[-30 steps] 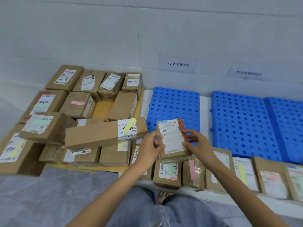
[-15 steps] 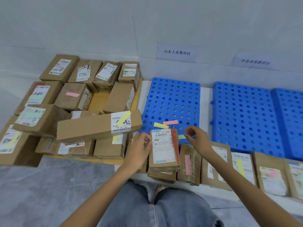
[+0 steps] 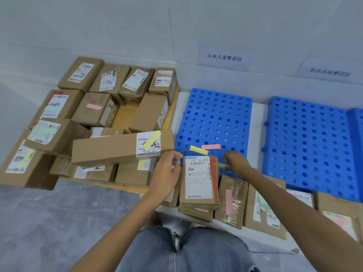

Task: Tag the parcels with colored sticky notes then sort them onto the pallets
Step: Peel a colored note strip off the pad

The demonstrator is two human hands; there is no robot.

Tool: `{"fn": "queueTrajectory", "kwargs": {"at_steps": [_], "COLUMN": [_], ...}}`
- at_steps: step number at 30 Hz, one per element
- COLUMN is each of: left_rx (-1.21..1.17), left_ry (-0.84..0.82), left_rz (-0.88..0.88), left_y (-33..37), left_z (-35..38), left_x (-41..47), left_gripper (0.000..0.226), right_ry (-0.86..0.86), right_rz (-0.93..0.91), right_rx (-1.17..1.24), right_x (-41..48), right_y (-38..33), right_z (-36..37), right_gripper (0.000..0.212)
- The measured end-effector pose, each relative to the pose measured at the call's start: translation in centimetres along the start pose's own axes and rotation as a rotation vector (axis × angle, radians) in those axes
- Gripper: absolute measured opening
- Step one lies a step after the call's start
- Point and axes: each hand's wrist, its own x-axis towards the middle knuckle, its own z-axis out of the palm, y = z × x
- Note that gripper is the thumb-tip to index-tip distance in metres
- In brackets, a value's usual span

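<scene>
A flat brown parcel [image 3: 198,179] labelled 530-B5 A68 lies on top of another parcel at the near edge of the left blue pallet [image 3: 216,118]. My left hand [image 3: 167,173] holds the parcel's left edge with curled fingers. Just right of the parcel's top corner, my right hand [image 3: 235,161] pinches a green sticky note [image 3: 222,165]. A yellow sticky note [image 3: 198,150] and a pink sticky note [image 3: 211,147] lie on the pallet just beyond the parcel.
Several tagged and untagged cardboard boxes are heaped on a yellow board [image 3: 125,118] at left, a long box [image 3: 117,148] on top. More tagged parcels [image 3: 231,201] line the near edge to the right. A second blue pallet [image 3: 306,144] lies at right.
The parcel went from being held up in both hands to lying on the stack. My right hand let go of it and reached to the green note.
</scene>
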Motion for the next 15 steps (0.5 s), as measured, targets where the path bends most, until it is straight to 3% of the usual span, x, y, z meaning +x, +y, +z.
{"fn": "queueTrajectory", "kwargs": {"at_steps": [5, 9, 12, 15], "left_rx": [-0.056, -0.164, -0.334, -0.364], "left_ry": [-0.008, -0.027, -0.061, -0.141], "left_rz": [-0.004, 0.052, 0.097, 0.255], "left_y": [1.3, 3.9, 6.4, 8.3], "left_z": [-0.4, -0.6, -0.5, -0.4], "left_x": [0.0, -0.2, -0.5, -1.1], "left_gripper": [0.021, 0.022, 0.024, 0.042], "right_ry": [0.202, 0.386, 0.269, 0.078], "right_rz": [0.123, 0.169, 0.088, 0.019], "right_rx": [0.428, 0.968, 1.444, 1.743], "right_x": [-1.3, -5.1, -9.4, -13.2], "right_y": [0.4, -2.6, -6.6, -10.1], "right_z": [-1.1, -4.6, -7.4, -9.2], "right_gripper": [0.025, 0.027, 0.011, 0.006]}}
